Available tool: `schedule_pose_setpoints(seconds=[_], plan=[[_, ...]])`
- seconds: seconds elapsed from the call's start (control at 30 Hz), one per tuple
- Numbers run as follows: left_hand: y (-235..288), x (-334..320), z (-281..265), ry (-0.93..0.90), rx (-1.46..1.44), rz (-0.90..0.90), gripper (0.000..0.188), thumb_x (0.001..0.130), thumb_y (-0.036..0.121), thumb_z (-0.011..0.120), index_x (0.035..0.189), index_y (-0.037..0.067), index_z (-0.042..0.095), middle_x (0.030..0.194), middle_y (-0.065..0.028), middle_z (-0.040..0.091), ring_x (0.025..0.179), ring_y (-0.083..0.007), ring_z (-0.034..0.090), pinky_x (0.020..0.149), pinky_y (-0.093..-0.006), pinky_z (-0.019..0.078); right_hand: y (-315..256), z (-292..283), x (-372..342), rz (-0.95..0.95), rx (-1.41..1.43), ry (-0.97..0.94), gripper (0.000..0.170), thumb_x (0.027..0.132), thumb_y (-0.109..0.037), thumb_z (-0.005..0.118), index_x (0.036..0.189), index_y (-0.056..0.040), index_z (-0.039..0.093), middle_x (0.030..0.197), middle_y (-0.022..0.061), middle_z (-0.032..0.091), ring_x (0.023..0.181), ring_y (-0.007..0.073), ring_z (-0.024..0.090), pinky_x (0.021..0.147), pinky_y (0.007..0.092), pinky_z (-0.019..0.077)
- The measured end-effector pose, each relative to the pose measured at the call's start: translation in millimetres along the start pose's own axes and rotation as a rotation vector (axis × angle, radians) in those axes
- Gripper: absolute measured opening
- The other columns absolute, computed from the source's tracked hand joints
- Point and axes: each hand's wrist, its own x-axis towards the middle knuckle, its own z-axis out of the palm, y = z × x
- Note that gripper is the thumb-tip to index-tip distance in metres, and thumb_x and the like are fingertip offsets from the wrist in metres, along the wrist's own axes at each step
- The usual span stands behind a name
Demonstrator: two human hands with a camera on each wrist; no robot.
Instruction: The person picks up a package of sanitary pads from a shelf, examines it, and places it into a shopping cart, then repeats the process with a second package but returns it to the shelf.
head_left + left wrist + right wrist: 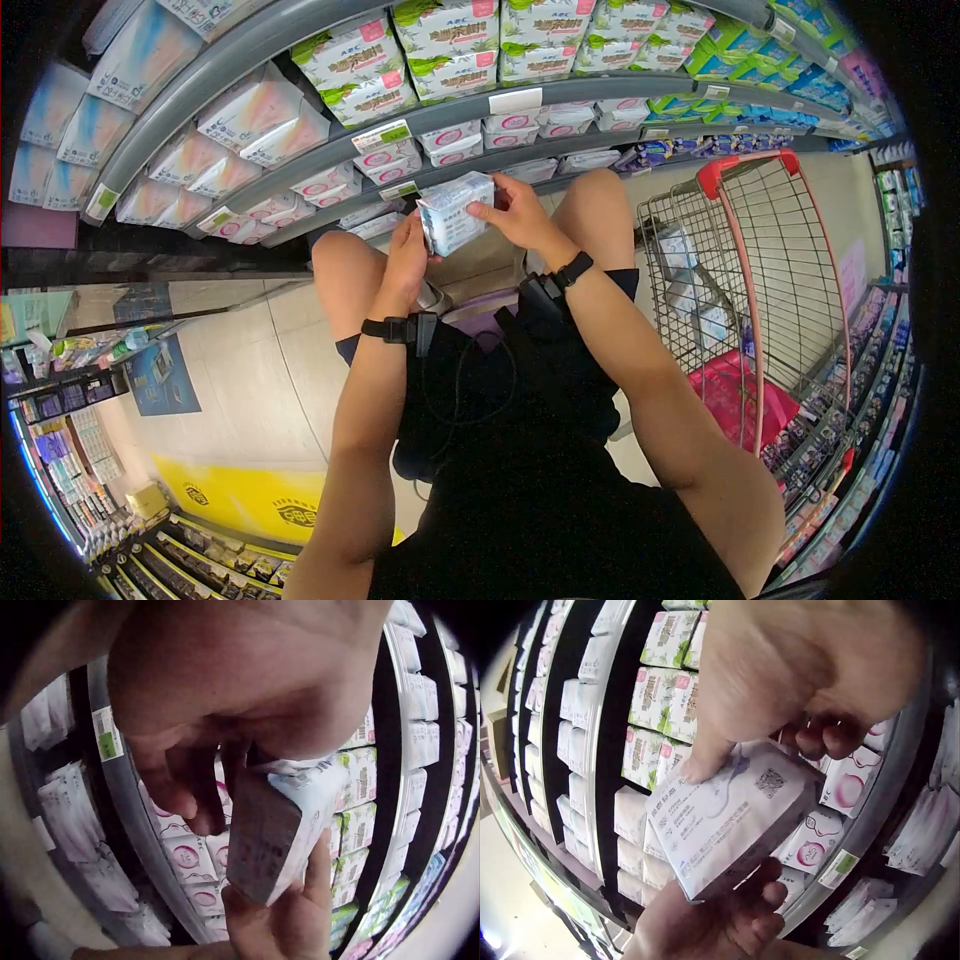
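A white and pale-blue pack of sanitary pads point(457, 215) is held up between both hands, in front of the lower shelves and above the knees. My right hand point(525, 218) grips its right end, the thumb lying across the printed face. At the opposite end my left hand point(405, 258) holds the pack's side and lower edge. The right wrist view shows small print and a square code on the pack point(727, 817), with left-hand fingers curled under it. A plain end of the pack point(262, 832) faces the left wrist camera.
Curved shelves point(450, 105) of similar packs run across the front. To the right stands a wire shopping cart point(790, 270) with several packs point(680, 250) inside and a pink-red panel point(740, 395). Tiled floor point(240, 370) and a yellow floor sign point(240, 495) lie to the left.
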Motion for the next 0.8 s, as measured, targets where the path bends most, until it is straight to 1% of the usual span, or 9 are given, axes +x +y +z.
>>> schedule_pose_setpoints(seconds=[0.07,0.1,0.17,0.2,0.3,0.4,0.47,0.67,0.8], plan=[[-1.9,2.0,1.5,0.024,-0.043,0.008,0.047,0.106,0.047,0.036,0.115,0.009,0.062,0.095,-0.0021,0.066,0.077,-0.0114,0.06,0.066,-0.0263,0.0485,-8.6,3.0,-1.2,-0.03,0.037,0.005,0.04,0.082,-0.025,0.081,0.106,0.0009,0.062,0.086,0.0053,0.065,0.073,0.0096,0.058,0.065,0.0265,0.0483],[-1.8,2.7,2.1,0.038,-0.065,0.013,0.048,0.106,0.048,0.035,0.116,0.009,0.062,0.098,-0.0024,0.066,0.08,-0.0122,0.06,0.069,-0.0272,0.0488,-10.3,1.4,-2.1,0.009,-0.029,-0.01,0.039,0.084,-0.022,0.079,0.11,0.0009,0.06,0.093,0.0053,0.065,0.08,0.0099,0.059,0.07,0.0266,0.0491],[-3.9,6.1,0.1,-0.025,-0.128,0.09,0.041,0.104,0.041,0.046,0.12,0.006,0.059,0.106,-0.004,0.065,0.089,-0.0139,0.061,0.077,-0.0296,0.0492,-13.8,-0.5,-2.3,0.085,-0.16,-0.045,0.039,0.088,-0.016,0.076,0.116,0.0011,0.055,0.105,0.0054,0.065,0.095,0.0105,0.06,0.081,0.0269,0.0506],[-1.5,5.5,0.3,-0.055,-0.16,0.128,0.039,0.103,0.038,0.051,0.122,0.005,0.058,0.11,-0.0048,0.065,0.093,-0.0148,0.061,0.081,-0.0309,0.0493,-9.7,-0.6,-1.3,0.072,-0.155,-0.035,0.04,0.089,-0.018,0.075,0.117,0.0007,0.053,0.106,0.0058,0.064,0.096,0.0111,0.06,0.083,0.0272,0.0501],[1.0,-2.3,12.5,-0.121,0.154,0.414,0.043,0.094,0.023,0.068,0.128,0.001,0.052,0.114,-0.0069,0.064,0.101,-0.0156,0.061,0.087,-0.0312,0.0498,-1.6,2.1,0.1,0.087,-0.107,-0.061,0.043,0.092,-0.022,0.071,0.121,-0.0004,0.048,0.111,0.0072,0.061,0.101,0.0126,0.057,0.088,0.0287,0.0482],[13.6,-11.1,14.6,-0.192,0.144,0.314,0.055,0.085,0.011,0.077,0.13,-0.002,0.047,0.115,-0.0089,0.064,0.106,-0.0153,0.06,0.092,-0.0312,0.0491,-5.2,4.9,-5.7,0.171,-0.016,-0.181,0.05,0.095,-0.027,0.067,0.129,0.0003,0.043,0.118,0.0088,0.059,0.108,0.0149,0.055,0.093,0.0307,0.046],[11.5,-10.7,12.9,-0.171,0.103,0.32,0.052,0.088,0.012,0.075,0.13,-0.001,0.048,0.116,-0.0088,0.064,0.106,-0.0147,0.061,0.091,-0.0302,0.0493,-8.2,4.9,-6.9,0.18,0.02,-0.253,0.061,0.095,-0.033,0.066,0.137,0.0024,0.039,0.123,0.0096,0.059,0.111,0.0178,0.056,0.095,0.0313,0.0458],[24.4,-17.0,9.4,-0.148,0.009,0.287,0.045,0.091,0.01,0.07,0.13,0.0,0.051,0.121,-0.0089,0.064,0.111,-0.0161,0.06,0.098,-0.0316,0.0459,-8.2,-1.7,-8.5,0.288,0.494,-0.304,0.048,0.102,-0.027,0.057,0.14,-0.0012,0.044,0.125,0.0044,0.058,0.112,0.0115,0.053,0.095,0.0277,0.0444],[21.9,-17.0,8.9,-0.16,-0.012,0.336,0.039,0.092,0.009,0.069,0.126,-0.001,0.053,0.116,-0.0081,0.067,0.105,-0.0141,0.062,0.092,-0.0299,0.0491,-16.2,-3.7,-10.3,0.193,0.244,-0.295,0.043,0.101,-0.025,0.059,0.136,-0.0022,0.05,0.118,0.0024,0.061,0.106,0.0091,0.054,0.09,0.0264,0.0455]])
